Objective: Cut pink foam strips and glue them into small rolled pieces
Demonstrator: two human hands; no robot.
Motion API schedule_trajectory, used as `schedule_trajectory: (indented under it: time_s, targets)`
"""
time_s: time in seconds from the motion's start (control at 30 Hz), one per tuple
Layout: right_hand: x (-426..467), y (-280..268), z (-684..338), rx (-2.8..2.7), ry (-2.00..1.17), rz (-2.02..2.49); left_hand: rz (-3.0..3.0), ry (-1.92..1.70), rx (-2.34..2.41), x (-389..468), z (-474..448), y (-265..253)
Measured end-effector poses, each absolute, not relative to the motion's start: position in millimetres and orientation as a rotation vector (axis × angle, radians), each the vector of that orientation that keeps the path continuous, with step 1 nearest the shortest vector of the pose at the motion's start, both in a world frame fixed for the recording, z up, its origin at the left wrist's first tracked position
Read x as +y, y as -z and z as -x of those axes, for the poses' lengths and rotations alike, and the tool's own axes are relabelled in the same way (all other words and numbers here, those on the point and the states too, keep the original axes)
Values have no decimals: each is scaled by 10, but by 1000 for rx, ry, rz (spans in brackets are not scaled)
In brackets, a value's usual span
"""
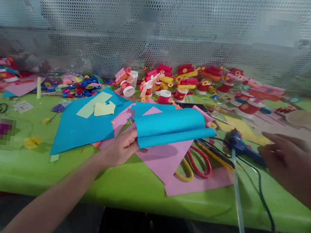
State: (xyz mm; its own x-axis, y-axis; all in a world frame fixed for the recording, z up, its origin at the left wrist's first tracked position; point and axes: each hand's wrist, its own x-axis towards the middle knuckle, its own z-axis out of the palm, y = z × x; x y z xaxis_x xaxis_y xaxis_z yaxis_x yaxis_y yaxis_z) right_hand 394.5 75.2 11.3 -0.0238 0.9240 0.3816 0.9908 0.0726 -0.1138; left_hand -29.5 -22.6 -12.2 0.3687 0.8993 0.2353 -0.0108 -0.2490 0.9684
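Observation:
My left hand is closed on the near left end of a blue paper sheet, curled into a loose roll and raised over pink paper. My right hand is at the right, somewhat blurred, with its fingers apart. Close to its fingertips lies the handle of a dark blue glue gun; whether they touch is unclear. A long translucent glue stick sticks out of the gun past the table's front edge. Scissors with red and yellow handles lie partly beneath the paper.
Red and yellow paper-cup models stand along the back, before a perforated metal screen. Bottle caps are heaped at the back left. A flat blue sheet carries pale scraps. The glue gun's black cord runs over the green table.

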Motion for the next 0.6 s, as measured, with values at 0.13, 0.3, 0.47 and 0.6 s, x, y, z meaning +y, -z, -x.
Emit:
schedule_trajectory:
  time_s: [0.13, 0.3, 0.47, 0.6]
  targets:
    - [161, -176, -3452, -1778, -609, 1579, -1613, -1076, 820, -242, 281, 82]
    - [-477, -30, -2541, -1093, -1617, 1102, -1625, -1075, 846, -285, 274, 67]
    - [-503, 192, -2154, -692, -1776, 983, -1742, -1080, 898, -300, 291, 88]
    - [-408, 183, -2123, -659, -1792, 951, -1764, -1064, 857, -308, 280, 66]
